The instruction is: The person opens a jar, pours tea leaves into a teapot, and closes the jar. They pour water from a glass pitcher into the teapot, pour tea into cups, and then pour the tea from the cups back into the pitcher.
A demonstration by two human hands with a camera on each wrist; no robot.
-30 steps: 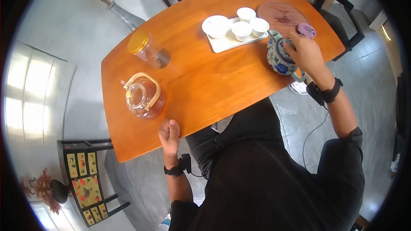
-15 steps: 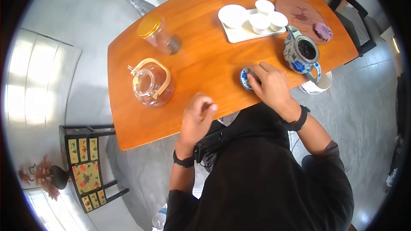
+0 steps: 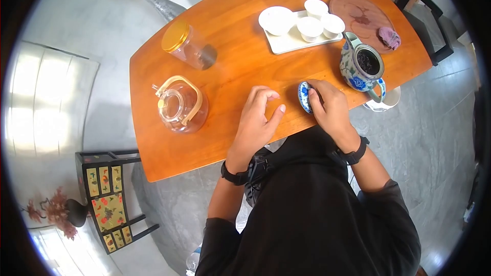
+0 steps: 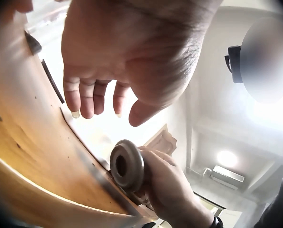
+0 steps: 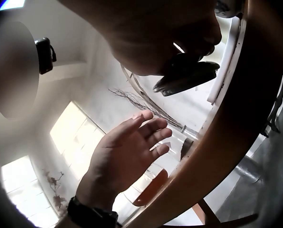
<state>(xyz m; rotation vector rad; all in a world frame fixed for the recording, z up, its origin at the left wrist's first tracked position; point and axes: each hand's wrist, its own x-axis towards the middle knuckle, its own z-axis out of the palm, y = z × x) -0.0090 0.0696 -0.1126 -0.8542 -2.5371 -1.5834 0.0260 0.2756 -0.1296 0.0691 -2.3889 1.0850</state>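
My right hand (image 3: 333, 108) pinches a blue-and-white teapot lid (image 3: 304, 97) above the table near its front edge. The lid is tipped on its side, and the left wrist view shows the hollow underside of the lid (image 4: 135, 167). Facing it from the left is my left hand (image 3: 255, 123), fingers relaxed and loosely bent, thumb apart, holding nothing. A gap separates its fingertips from the lid. The matching floral teapot (image 3: 354, 74) stands uncovered to the right, dark tea leaves (image 3: 367, 62) visible inside, its handle towards the table edge.
A white tray (image 3: 286, 48) carries several white cups behind the hands. Beyond the teapot lie a round brown board (image 3: 353, 7) and a crumpled purple cloth (image 3: 389, 38). On the left stand a glass kettle (image 3: 179, 115) and a gold-lidded jar (image 3: 176, 36). A white bucket (image 3: 391, 99) sits below the edge.
My right hand has lifted the lid off the teapot, brought it left and tilted it up. My left hand has risen from the table edge and moved right, its fingers loosening.
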